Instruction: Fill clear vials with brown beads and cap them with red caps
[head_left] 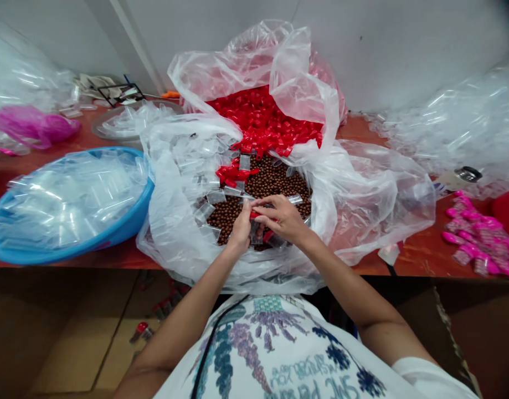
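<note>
My left hand (241, 226) and my right hand (282, 218) meet over an open plastic bag (166, 221) filled with small brown beads (274, 180). Both hands are closed, fingertips pinched around a small red cap (254, 214). What lies below the cap is mostly hidden by the fingers. Clear plastic tubes (216, 197) lie on the beads, mostly to the left of the hands. A small heap of red caps (234, 173) rests on the beads just beyond them. Behind is another bag (324, 100) full of red caps.
On the left stands a blue basin (144, 208) piled with clear plastic pieces, with a grey tray (102, 119) behind it. Pink-capped tubes (482, 235) and a bottle (457, 180) are on the right. Capped tubes (142, 331) lie below the red table (420, 249).
</note>
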`<state>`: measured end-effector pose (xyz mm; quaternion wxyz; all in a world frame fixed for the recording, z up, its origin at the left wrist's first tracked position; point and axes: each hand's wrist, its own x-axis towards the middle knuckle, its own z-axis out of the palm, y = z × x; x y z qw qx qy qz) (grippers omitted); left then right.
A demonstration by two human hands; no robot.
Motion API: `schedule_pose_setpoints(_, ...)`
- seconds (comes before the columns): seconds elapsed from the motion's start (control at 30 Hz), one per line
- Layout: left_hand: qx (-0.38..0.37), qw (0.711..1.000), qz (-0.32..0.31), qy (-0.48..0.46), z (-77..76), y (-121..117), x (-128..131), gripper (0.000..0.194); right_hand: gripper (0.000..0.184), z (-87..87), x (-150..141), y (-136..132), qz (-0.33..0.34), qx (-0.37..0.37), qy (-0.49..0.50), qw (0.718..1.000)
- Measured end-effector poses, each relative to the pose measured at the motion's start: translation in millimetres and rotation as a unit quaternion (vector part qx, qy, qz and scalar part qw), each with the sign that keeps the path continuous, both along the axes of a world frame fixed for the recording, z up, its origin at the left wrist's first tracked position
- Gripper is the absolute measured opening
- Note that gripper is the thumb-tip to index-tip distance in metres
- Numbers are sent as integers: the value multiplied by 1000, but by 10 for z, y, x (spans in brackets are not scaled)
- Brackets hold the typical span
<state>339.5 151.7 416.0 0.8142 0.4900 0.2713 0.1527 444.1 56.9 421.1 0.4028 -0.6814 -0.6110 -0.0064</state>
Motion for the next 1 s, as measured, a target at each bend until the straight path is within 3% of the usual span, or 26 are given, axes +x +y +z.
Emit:
schedule_pose_setpoints(0.13,-13,999,-17,32,-14,-80,-21,64,30,-14,86,-72,75,-20,-148,986)
schedule_pose_setpoints(0.23,-29,998,-25,50,9,-104,-21,66,28,-35,90,-90,82,-22,-136,987)
schedule_pose_setpoints(0.3,-38,999,-25,24,60,-68,-23,66,32,-44,50,-124,48,-6,-79,996)
schedule_pose_setpoints(0.37,-45,999,-17,-19,129,-4,-33,65,36,-42,-16,-195,-35,23,4,999)
schedule_pose_setpoints(0.43,-50,997,-10,-50,194,54,-46,66,32,-33,-91,-286,-142,34,86,986)
schedule_pose_setpoints(0.5,-51,997,-11,-54,231,75,-50,69,31,-27,-158,-358,-191,14,132,973)
schedule_pose_setpoints(0.67,-31,999,-17,-13,190,-36,-4,74,32,-27,-247,-337,-162,-29,73,984)
schedule_pose_setpoints(0.83,-46,998,-47,-17,159,-110,6,76,78,10,-278,-279,-127,-57,-41,989)
schedule_pose_setpoints(1.0,-55,998,-28,-30,179,-113,6,60,76,41,-275,-283,-77,-57,-90,991)
